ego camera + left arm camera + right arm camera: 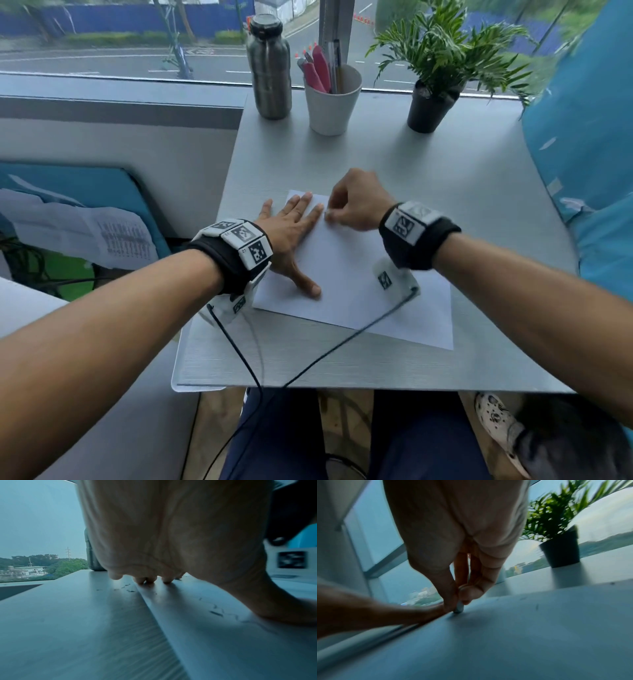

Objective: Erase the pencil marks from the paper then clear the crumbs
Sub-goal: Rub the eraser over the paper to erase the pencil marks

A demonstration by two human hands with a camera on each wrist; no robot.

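Paper [356,291] on desk [445,178]: left hand [291,233] flat, grip spread; right hand [356,205] grip pinching eraser [459,608] at paper's far edge.

Lit softly by overcast daylight from the far window [137,44]. Faint shadows toward the near side under the plant pot [428,109] and cup [332,102]. Bluish, dim and motion-blurred in both wrist views. Curved and stretched at the edges.
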